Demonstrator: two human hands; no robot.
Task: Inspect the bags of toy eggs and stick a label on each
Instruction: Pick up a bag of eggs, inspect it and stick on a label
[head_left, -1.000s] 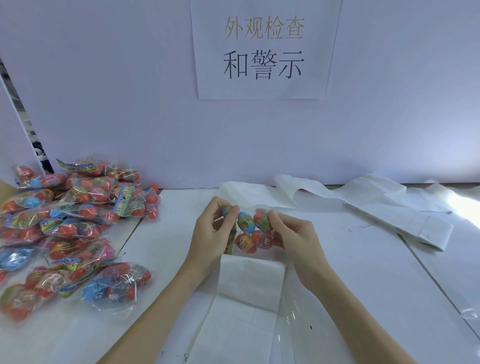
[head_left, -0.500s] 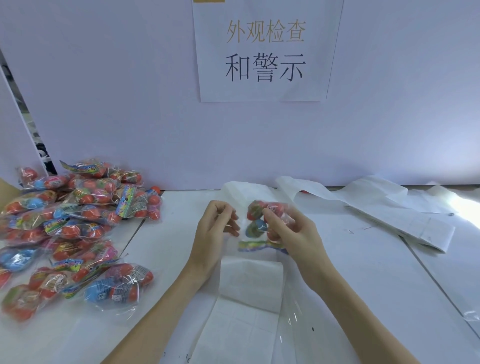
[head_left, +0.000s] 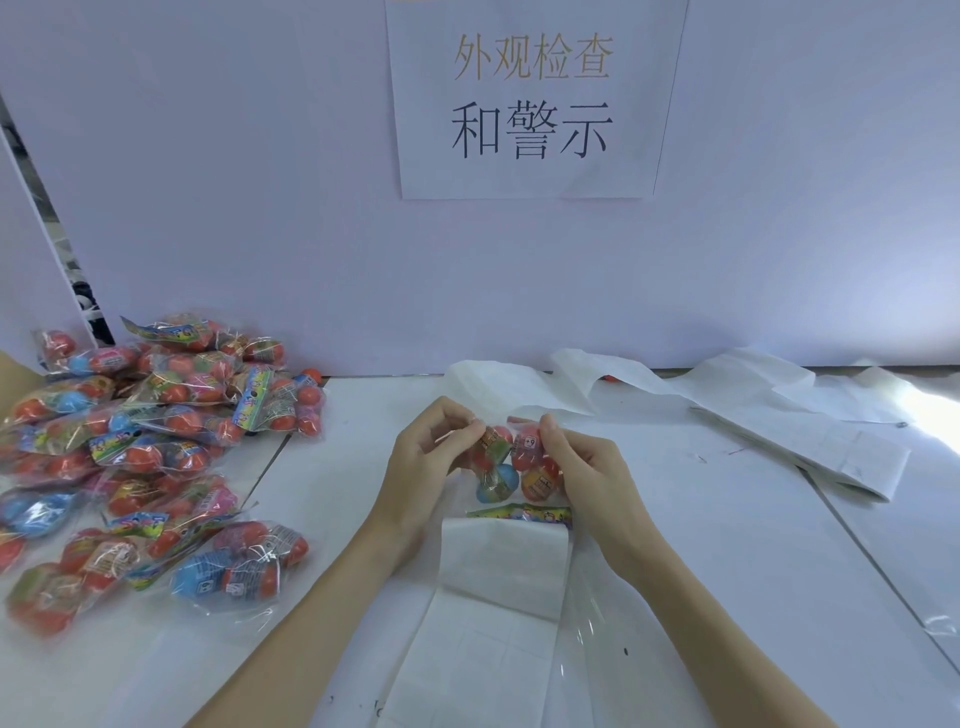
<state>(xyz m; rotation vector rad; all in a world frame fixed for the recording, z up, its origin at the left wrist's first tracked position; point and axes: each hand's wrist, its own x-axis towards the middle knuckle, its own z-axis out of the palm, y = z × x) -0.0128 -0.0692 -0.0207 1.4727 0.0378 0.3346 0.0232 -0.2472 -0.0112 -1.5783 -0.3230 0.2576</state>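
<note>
Judging by the grip, a bag of toy eggs (head_left: 511, 467) is pinched at its top between left hand (head_left: 431, 457) and right hand (head_left: 587, 467) for inspection, and a label is needed next.

So there's a white paper sign (head_left: 535, 98) with printed Chinese characters stuck on the pale lilac backboard (head_left: 234, 182), all standing behind the flat white worktop (head_left: 727, 545).

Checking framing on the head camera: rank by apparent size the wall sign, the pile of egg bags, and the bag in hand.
1. Pile of egg bags, largest.
2. Wall sign, though it hangs farther away.
3. Bag in hand, smallest, held by left hand and right hand.
</note>
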